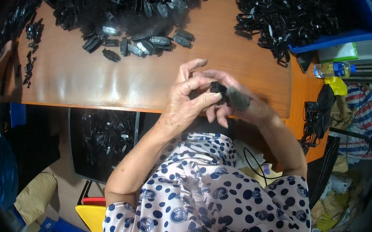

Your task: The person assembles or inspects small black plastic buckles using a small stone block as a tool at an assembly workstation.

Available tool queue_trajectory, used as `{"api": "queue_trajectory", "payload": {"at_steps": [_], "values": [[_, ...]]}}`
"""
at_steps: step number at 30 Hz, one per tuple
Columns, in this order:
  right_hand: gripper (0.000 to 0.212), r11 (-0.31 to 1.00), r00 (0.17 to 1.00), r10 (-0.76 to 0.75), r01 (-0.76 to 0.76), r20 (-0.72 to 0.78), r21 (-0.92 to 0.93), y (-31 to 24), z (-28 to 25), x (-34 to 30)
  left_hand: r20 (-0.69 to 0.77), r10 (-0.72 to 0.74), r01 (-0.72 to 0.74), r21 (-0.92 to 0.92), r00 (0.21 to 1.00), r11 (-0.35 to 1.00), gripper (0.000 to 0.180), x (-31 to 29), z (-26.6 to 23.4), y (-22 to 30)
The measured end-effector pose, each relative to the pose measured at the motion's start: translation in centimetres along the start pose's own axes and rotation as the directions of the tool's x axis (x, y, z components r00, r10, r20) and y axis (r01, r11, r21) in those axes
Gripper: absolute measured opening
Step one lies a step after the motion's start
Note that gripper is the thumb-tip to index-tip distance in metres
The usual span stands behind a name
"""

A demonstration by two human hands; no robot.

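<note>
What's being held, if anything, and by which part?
A small black plastic piece, pinched at its left side by the left grip; whether the right grip also holds it can't be told.

Table [101,82] middle free; black parts [138,7] block beyond.

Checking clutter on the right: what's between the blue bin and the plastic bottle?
Head view: a white item with green edging, between the blue bin and the plastic bottle.
</note>
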State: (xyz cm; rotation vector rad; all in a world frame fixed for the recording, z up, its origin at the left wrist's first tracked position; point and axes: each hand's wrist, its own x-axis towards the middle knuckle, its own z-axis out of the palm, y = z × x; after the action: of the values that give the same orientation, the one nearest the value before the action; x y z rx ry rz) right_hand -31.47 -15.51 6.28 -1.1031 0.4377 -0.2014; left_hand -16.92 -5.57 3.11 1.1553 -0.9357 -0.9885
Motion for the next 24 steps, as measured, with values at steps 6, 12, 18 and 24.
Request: {"api": "queue_trajectory", "payload": {"at_steps": [6,12,18,24], "values": [[0.068,0.962,0.999,0.0,-0.009,0.033,0.273,2.0,1.1,-0.3,0.055,-0.237,0.243,-0.249,0.97,0.938,0.025,-2.0,0.6,-0.7],[0.066,0.973,0.997,-0.076,0.081,0.032,-0.218,2.1,-3.4,0.0,-0.019,-0.416,0.374,-0.406,0.909,0.834,0.018,-2.6,-0.7,-0.1],[0.031,-0.19,0.832,-0.555,-0.14,-0.011,-0.972,-4.0,-12.2,3.3,-0.455,0.012,0.285,0.578,0.891,0.765,0.021,-2.8,-12.6,0.9],[0.024,-0.323,0.853,-0.518,-0.131,0.059,-0.937,-3.3,-15.0,5.4,-0.493,-0.083,0.49,0.807,0.866,0.33,0.04,2.0,-18.7,1.8]]}}
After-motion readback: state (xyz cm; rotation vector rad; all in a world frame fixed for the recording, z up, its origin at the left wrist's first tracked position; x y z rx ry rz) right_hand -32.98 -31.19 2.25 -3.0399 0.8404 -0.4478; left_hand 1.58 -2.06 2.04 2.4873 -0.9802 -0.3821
